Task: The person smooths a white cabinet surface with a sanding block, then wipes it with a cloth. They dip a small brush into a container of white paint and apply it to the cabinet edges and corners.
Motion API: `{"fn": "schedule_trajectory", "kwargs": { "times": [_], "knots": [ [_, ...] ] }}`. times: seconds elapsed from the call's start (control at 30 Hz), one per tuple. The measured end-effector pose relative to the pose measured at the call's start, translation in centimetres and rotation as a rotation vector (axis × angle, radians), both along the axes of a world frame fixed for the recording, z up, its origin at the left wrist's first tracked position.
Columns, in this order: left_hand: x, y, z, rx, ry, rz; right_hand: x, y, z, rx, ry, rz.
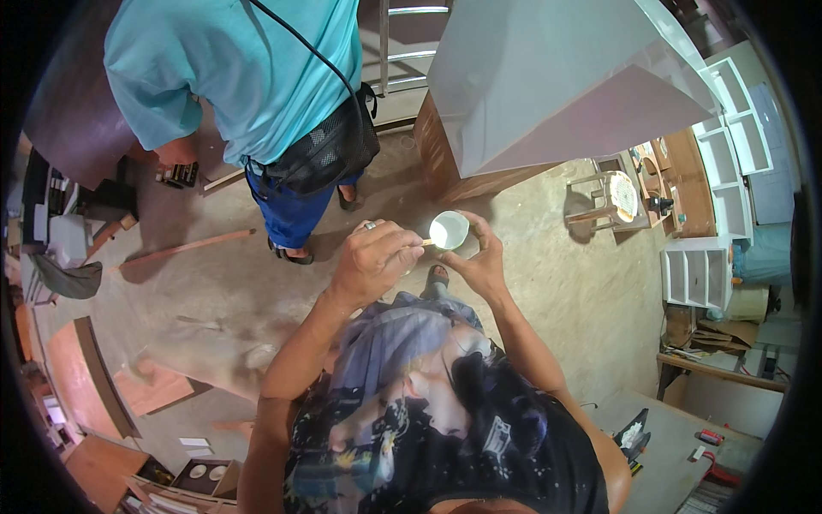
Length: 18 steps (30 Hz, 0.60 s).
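Observation:
In front of my waist, my right hand (478, 257) curls its thumb and fingers around a small pale cup (449, 230). The cup's mouth faces up, and its inside looks white. My left hand (377, 262), with a ring on one finger, pinches a thin wooden stick (428, 242). The stick's far end meets the cup's near-left rim; whether it goes inside cannot be made out. Both hands are close together above the concrete floor (546, 302), with one of my sandalled feet (438, 275) just below the cup.
A person in a turquoise shirt (257, 77) stands ahead on the left. A large glossy panelled cabinet (514, 96) is ahead on the right, near a stool (616, 198) and white shelf units (697, 276). On the left lie a wooden strip (192, 247) and a blurred pale shape (199, 356).

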<state>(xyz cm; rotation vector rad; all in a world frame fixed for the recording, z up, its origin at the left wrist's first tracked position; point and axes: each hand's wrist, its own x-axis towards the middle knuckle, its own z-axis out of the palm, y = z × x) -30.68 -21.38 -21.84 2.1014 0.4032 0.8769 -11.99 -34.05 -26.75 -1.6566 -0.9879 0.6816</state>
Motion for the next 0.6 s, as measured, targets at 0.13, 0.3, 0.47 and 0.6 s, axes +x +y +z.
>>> {"fn": "schedule_trajectory", "kwargs": {
  "times": [0.13,0.3,0.47,0.6],
  "knots": [
    [0.3,0.3,0.7,-0.063,-0.012,0.027,1.0,-0.4,-0.2,0.035,0.0,-0.057],
    [3.0,-1.3,-0.7,-0.423,-0.073,0.106,1.4,-0.6,0.4,0.049,0.0,-0.085],
    [3.9,-1.4,-0.2,-0.358,-0.001,0.139,3.4,-1.7,0.2,0.067,0.022,-0.111],
    [6.2,-2.5,-1.3,-0.546,-0.097,0.128,4.3,-2.5,1.1,0.036,-0.051,-0.104]
  ]
}}
